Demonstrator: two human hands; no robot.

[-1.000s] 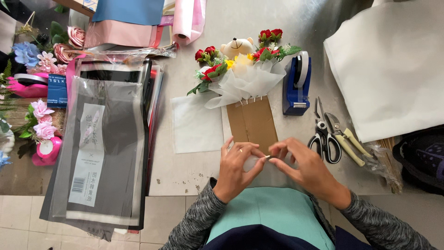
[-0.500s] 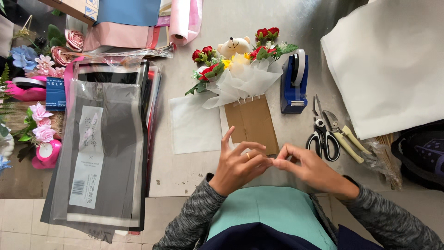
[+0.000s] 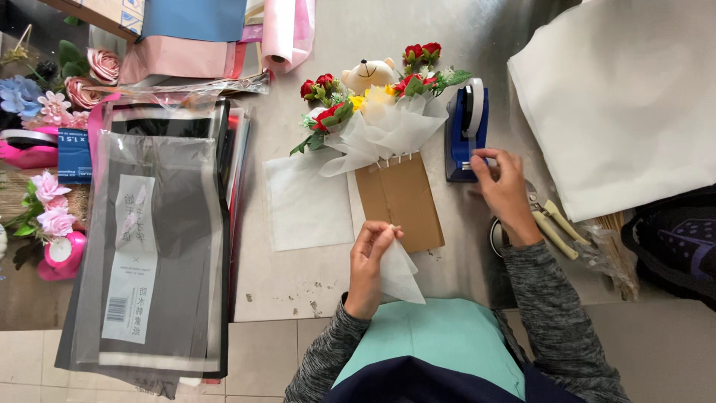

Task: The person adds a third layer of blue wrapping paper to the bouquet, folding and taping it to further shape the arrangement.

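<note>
**Tape for a folded tissue piece**

Grey and scuffed, the counter (image 3: 477,22) is crowded: a stack of wrapping sheets in clear sleeves (image 3: 160,239) to the left, a big white paper pile (image 3: 619,97) to the right, and a small bouquet (image 3: 373,112) with a toy bear standing in a brown cardboard sleeve (image 3: 399,198) at the middle.

The left hand (image 3: 369,261) has its grip pinched together on a folded piece of white tissue (image 3: 399,275), held just in front of the cardboard sleeve. The right hand (image 3: 503,186) reaches to the blue tape dispenser (image 3: 466,134) beside the bouquet, fingertips closed at the cutter end, seemingly on the tape; the strip itself is too small to make out. Scissors (image 3: 548,224) lie just under that wrist.

To do this well, I judge the fold should stay pinched firmly while the tape is drawn straight against the blade.
</note>
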